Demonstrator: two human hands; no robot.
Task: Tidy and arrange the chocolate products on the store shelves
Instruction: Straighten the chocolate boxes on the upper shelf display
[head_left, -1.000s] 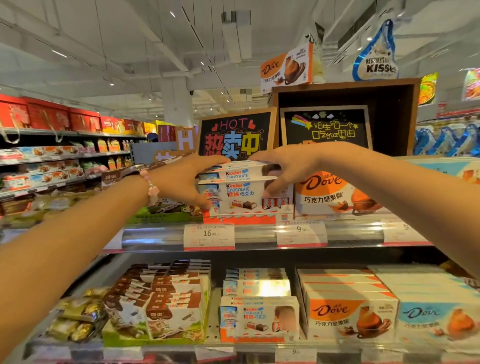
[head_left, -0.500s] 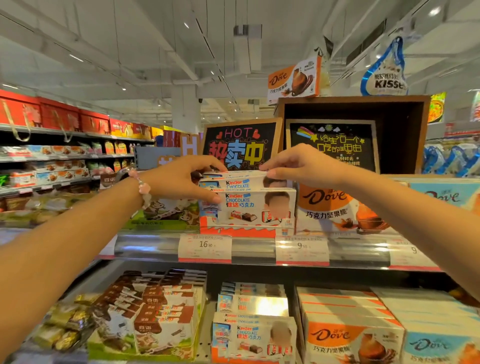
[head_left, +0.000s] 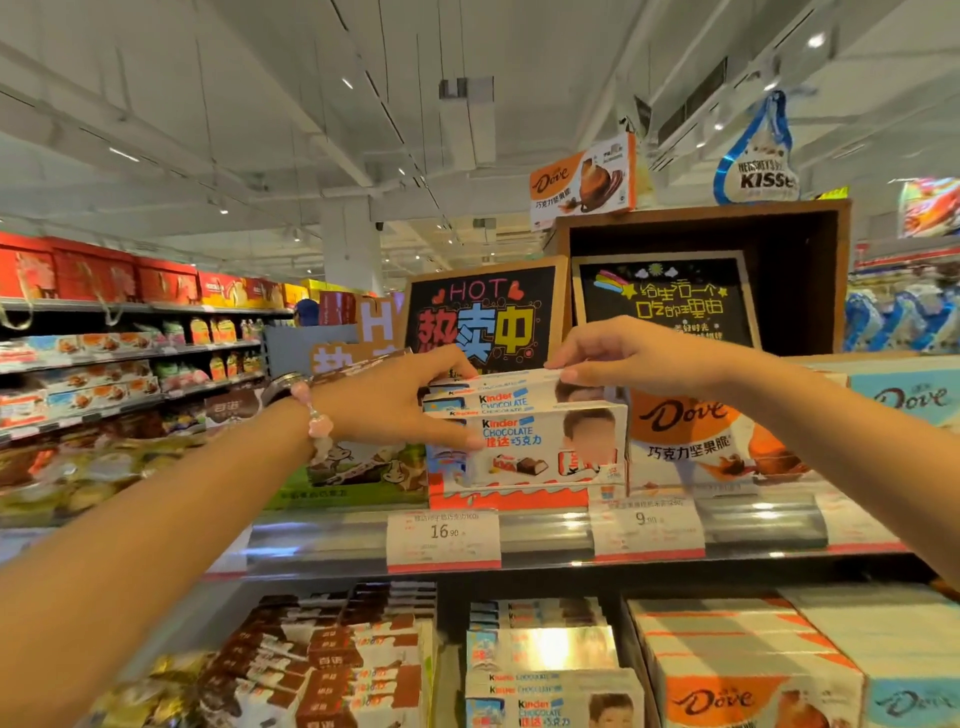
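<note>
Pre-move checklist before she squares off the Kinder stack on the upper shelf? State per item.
1. Left hand on the stack's left end: ok, thumb against the front Kinder box.
2. Right hand on the top Kinder box: ok, fingers pinch its right end.
3. Top box flush with the boxes below: not ok, it sits tilted and set back.
4. Front box label facing out: ok.
5. Orange Dove box to the right in the way: cannot tell, it stands close beside the stack.
6. Price tag under the stack readable: ok.
</note>
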